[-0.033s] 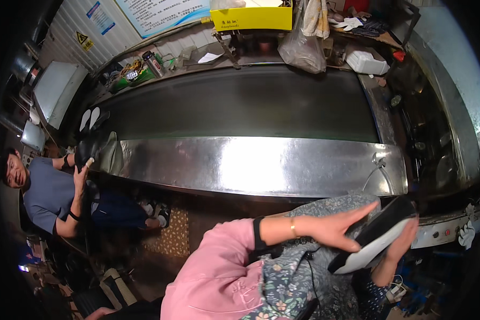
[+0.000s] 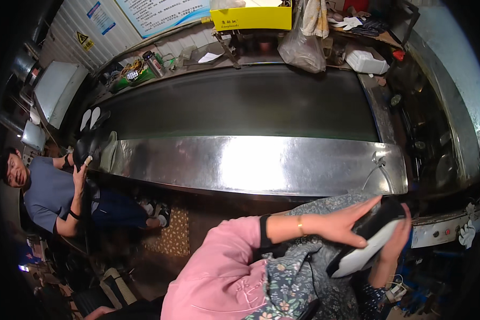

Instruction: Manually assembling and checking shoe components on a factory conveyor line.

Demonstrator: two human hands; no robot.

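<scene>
Head view: a steadying step, I'd judge, the next move calling for even support, as the right hand [image 2: 393,242] grips a white-soled black shoe [image 2: 370,249], left hand [image 2: 340,226] open-fingered against it, near the steel tabletop [image 2: 314,170]'s front right corner.

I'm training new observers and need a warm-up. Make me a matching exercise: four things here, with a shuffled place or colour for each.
Things
1. shoe part
2. box on the shelf
3. left sleeve
4. metal ledge

Places and colours
A. pink
B. shiny silver
C. between the left hand and the right hand
D. yellow

Pairs: 1-C, 2-D, 3-A, 4-B
</scene>
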